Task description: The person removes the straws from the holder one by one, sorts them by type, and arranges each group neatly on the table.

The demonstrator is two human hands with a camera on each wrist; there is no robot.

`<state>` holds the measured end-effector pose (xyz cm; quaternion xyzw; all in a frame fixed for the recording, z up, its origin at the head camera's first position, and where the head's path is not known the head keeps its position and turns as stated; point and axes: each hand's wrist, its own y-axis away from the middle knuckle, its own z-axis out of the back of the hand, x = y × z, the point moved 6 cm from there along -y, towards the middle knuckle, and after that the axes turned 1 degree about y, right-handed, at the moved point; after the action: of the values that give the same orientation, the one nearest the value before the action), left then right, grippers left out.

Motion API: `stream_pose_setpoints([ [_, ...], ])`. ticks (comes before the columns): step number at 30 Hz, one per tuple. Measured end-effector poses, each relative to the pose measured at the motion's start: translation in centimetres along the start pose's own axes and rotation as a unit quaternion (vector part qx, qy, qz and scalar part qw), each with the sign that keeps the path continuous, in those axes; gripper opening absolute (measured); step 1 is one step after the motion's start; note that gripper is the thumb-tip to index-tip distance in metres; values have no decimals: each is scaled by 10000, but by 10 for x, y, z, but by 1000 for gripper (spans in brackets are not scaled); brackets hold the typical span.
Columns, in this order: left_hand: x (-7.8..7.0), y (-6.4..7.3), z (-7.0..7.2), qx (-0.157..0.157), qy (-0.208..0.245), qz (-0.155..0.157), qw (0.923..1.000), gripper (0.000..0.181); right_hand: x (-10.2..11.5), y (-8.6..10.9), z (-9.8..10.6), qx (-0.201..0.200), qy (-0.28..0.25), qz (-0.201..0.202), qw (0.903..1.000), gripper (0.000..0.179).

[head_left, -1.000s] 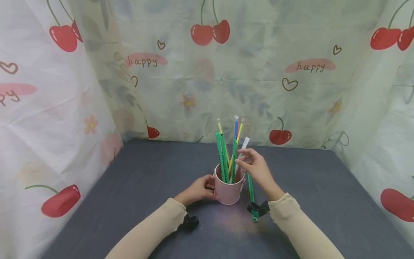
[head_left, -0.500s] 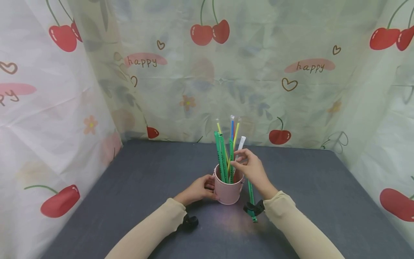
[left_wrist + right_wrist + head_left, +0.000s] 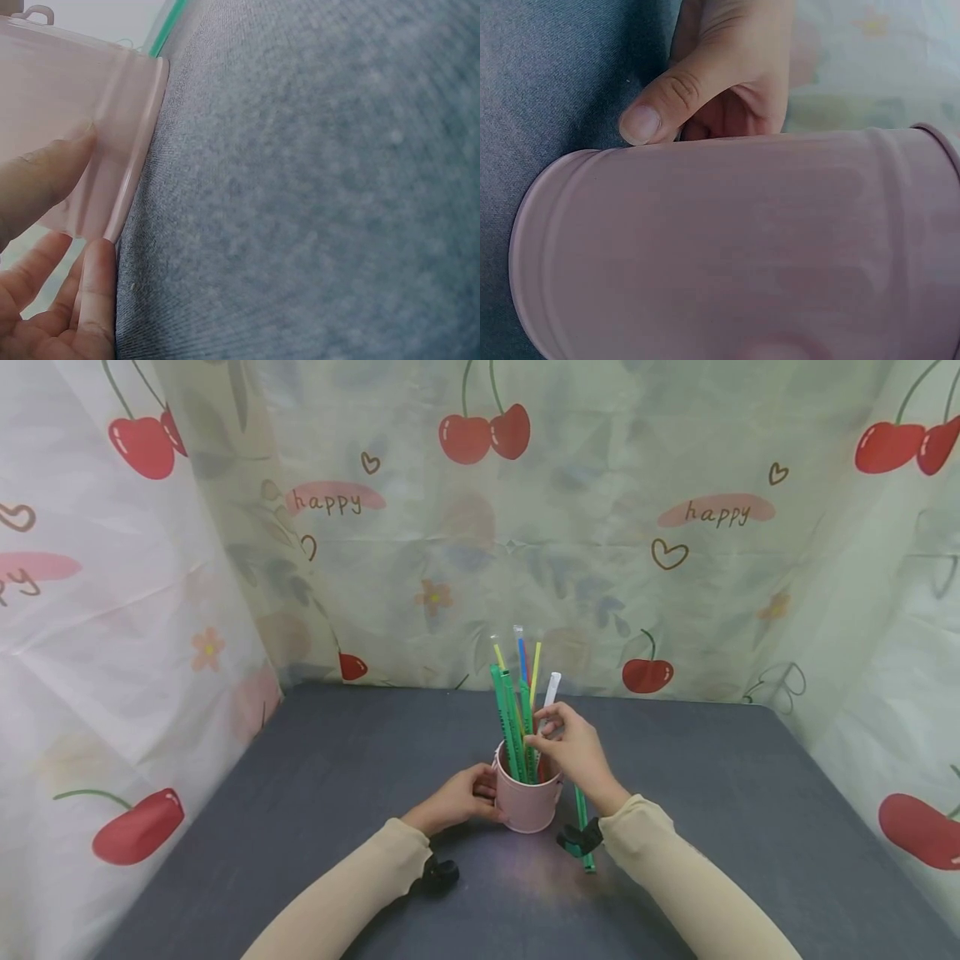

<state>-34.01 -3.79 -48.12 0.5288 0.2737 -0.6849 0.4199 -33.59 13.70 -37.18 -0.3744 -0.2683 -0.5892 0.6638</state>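
Right hand (image 3: 576,750) shifted left, pinch unclear; left hand (image 3: 459,798) clasps bucket (image 3: 527,808); green straw (image 3: 581,807) alongside.

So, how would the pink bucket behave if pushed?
The pink bucket might tip: straws stand tall out of it. Likely somewhat slippery, looking smooth and faintly shiny. Probably stiff: no denting shows where the left hand grips it.

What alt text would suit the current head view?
A left hand holds a pink bucket of wrapped straws on a dark table, while the right hand is at the straws. One green straw lies beside the bucket.
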Motion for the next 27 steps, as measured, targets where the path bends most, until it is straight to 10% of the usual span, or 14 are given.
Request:
stream_pose_setpoints([
  [27,1,0,0,-16,-69,92,9999,66,6,3,-9,17,552,19,9985,23],
])
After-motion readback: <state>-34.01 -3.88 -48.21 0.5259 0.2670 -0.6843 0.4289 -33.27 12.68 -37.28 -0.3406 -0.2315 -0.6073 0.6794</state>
